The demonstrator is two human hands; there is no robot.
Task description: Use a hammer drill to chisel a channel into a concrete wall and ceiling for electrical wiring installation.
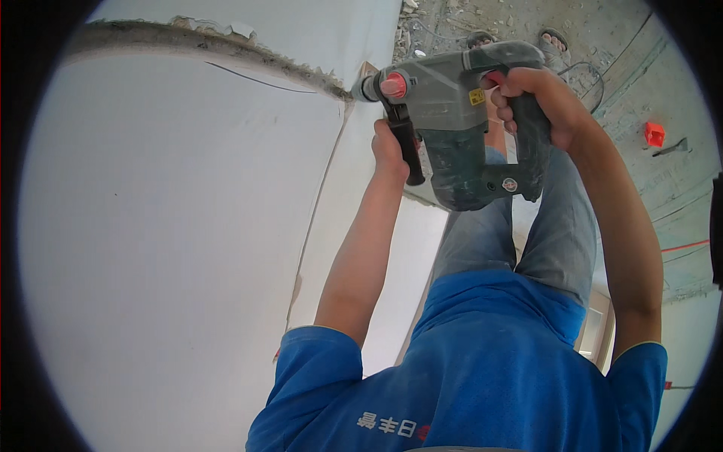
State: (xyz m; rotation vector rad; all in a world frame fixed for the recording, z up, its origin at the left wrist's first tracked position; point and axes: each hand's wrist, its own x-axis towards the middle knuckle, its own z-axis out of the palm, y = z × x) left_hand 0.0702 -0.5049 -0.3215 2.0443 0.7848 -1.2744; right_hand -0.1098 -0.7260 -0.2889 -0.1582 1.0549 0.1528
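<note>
A dusty dark green and grey rotary hammer drill (456, 113) is held up in front of me, its nose pointing left at the wall. My right hand (546, 98) wraps round the rear grip, with the index finger at the red trigger (494, 77). Around the black side handle (407, 147) my left hand (389, 151) is closed. The drill's nose meets the end of a rough channel (218, 47) cut into the white wall (173, 196). Whatever bit it carries is hidden at the wall.
Rubble (429, 30) lies along the floor by the wall. On the dusty floor at right are a small red box (654, 135) and a scraper-like tool (672, 147). A dark cable (600, 79) loops behind the drill. My sandalled feet (553, 39) stand beyond it.
</note>
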